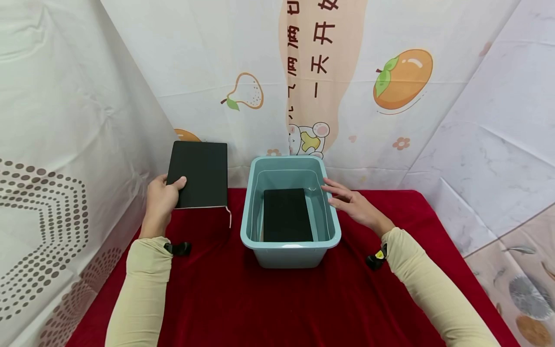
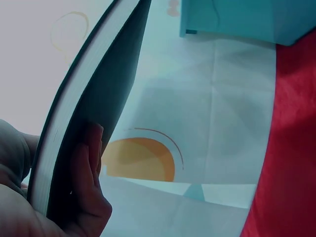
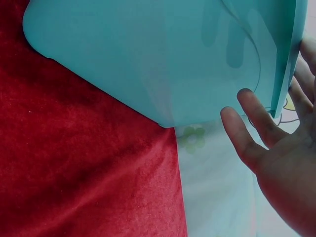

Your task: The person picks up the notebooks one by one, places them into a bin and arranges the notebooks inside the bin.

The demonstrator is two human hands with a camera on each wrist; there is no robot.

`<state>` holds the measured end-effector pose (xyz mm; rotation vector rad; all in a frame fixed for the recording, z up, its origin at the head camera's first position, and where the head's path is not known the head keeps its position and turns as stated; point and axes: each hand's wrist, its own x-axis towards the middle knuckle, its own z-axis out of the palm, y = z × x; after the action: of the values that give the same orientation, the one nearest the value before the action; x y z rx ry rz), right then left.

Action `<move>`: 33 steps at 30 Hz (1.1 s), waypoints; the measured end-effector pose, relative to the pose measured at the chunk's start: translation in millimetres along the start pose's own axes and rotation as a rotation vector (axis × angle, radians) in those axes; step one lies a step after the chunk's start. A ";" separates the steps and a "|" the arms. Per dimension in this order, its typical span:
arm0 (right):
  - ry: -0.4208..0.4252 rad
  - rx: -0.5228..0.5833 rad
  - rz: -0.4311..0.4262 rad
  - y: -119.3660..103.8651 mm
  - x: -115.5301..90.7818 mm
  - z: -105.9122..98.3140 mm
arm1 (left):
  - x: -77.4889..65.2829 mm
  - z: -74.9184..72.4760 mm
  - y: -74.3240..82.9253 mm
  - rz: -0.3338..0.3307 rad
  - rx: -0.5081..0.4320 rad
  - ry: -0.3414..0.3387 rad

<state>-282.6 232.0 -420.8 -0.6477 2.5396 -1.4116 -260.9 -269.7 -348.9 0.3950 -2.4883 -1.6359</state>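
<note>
A black hardcover notebook [image 1: 201,173] with a pale ribbon hanging from its lower corner is held up left of the basin. My left hand [image 1: 162,200] grips its left edge, thumb on the cover; in the left wrist view the fingers [image 2: 88,165] lie across the opposite cover, with the white page edges visible. Inside the blue-grey plastic basin [image 1: 289,245] lies another black book [image 1: 287,214]. At the basin's right rim is my right hand [image 1: 355,206], its fingers spread and extended; whether they touch the rim I cannot tell.
Dark red cloth [image 1: 277,308] covers the table under the basin. Behind it hangs a white printed curtain [image 1: 195,58] with fruit drawings and writing, and more patterned sheets close in both sides. Each wrist wears a black strap.
</note>
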 end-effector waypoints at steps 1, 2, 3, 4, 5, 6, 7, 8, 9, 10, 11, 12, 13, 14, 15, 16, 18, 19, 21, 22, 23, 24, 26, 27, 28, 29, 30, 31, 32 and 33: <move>0.002 0.000 -0.001 0.1 0.1 0.2 | -0.1 -0.1 1.7 0.001 0.001 0.000; 0.002 -0.001 -0.002 0.2 0.2 0.3 | -0.4 0.0 3.5 0.003 0.000 -0.003; 0.002 -0.001 -0.003 0.2 0.3 0.3 | -0.5 0.3 5.3 0.004 -0.003 -0.004; 0.002 -0.004 -0.005 0.3 0.2 0.1 | -0.8 0.9 7.3 0.006 -0.006 -0.004; 0.002 -0.004 -0.005 0.2 0.0 -0.1 | -0.9 1.6 9.2 0.007 -0.011 -0.005; 0.002 -0.004 -0.006 0.2 0.1 -0.4 | -1.2 2.3 10.9 0.005 -0.017 -0.008; 0.001 -0.008 -0.007 0.4 0.5 -0.7 | -1.3 3.0 12.5 0.003 -0.024 -0.009; -0.001 -0.010 -0.008 0.3 0.6 -1.0 | -1.6 3.9 14.1 0.002 -0.034 -0.011; -0.003 -0.012 -0.007 0.4 0.9 -1.3 | -1.7 4.8 15.4 0.000 -0.045 -0.013; -0.003 -0.014 -0.005 0.3 1.1 -1.5 | -1.7 5.8 16.7 0.000 -0.051 -0.014; -0.003 -0.016 -0.003 0.1 1.2 -1.7 | -1.7 6.9 17.8 -0.001 -0.056 -0.018; -0.003 -0.019 -0.001 0.1 1.4 -1.8 | -1.9 8.1 19.1 -0.002 -0.058 -0.021; -0.003 -0.019 -0.001 0.2 1.4 -1.7 | -2.0 9.7 20.3 0.000 -0.068 -0.026; -0.004 -0.018 -0.001 0.1 1.1 -1.6 | -2.2 11.3 21.4 0.003 -0.075 -0.030; -0.004 -0.014 0.002 0.2 0.9 -1.3 | -2.4 13.0 22.4 0.003 -0.081 -0.035; -0.004 -0.010 0.003 0.1 0.5 -1.0 | -2.5 14.4 23.2 0.004 -0.083 -0.039; -0.005 -0.001 0.004 0.0 -0.1 -0.2 | -3.2 16.9 25.0 0.003 -0.099 -0.049; -0.005 0.002 0.003 -0.2 -0.2 0.1 | -3.6 18.0 25.9 0.003 -0.111 -0.053; -0.004 0.006 0.004 -0.7 -0.5 0.6 | -4.5 19.5 27.8 -0.003 -0.118 -0.058; -0.003 0.004 0.003 -0.9 -0.5 0.6 | -5.1 20.0 28.7 -0.005 -0.124 -0.063; -0.002 0.005 0.005 -1.4 -0.8 0.7 | -6.0 20.7 29.8 -0.007 -0.132 -0.069; -0.002 0.002 0.005 -1.9 -1.0 0.7 | -6.9 21.5 30.9 -0.009 -0.140 -0.076; 0.000 -0.004 0.006 -2.4 -1.4 0.3 | -8.5 22.8 33.0 -0.009 -0.153 -0.095; 0.000 -0.006 0.007 -2.6 -1.5 0.1 | -9.1 23.5 33.8 -0.008 -0.160 -0.103; 0.001 -0.009 0.005 -2.7 -1.6 -0.1 | -9.6 24.2 34.5 -0.005 -0.168 -0.113; 0.001 -0.008 0.005 -2.7 -1.5 -0.1 | -10.0 25.3 35.0 -0.001 -0.173 -0.118; 0.001 -0.009 0.004 -2.6 -1.5 -0.2 | -10.1 26.4 35.5 0.000 -0.178 -0.122; 0.003 -0.009 0.006 -2.3 -1.5 -0.2 | -10.1 27.6 36.1 0.001 -0.183 -0.125; 0.004 -0.009 0.006 -1.9 -1.4 -0.1 | -9.8 29.2 36.5 0.001 -0.190 -0.125; 0.006 -0.007 0.007 -1.4 -1.3 0.0 | -9.6 30.9 36.9 0.004 -0.194 -0.124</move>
<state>-281.1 231.8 -419.8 -0.6369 2.5502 -1.4046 -264.9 -225.9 -327.1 0.2727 -2.3813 -1.9345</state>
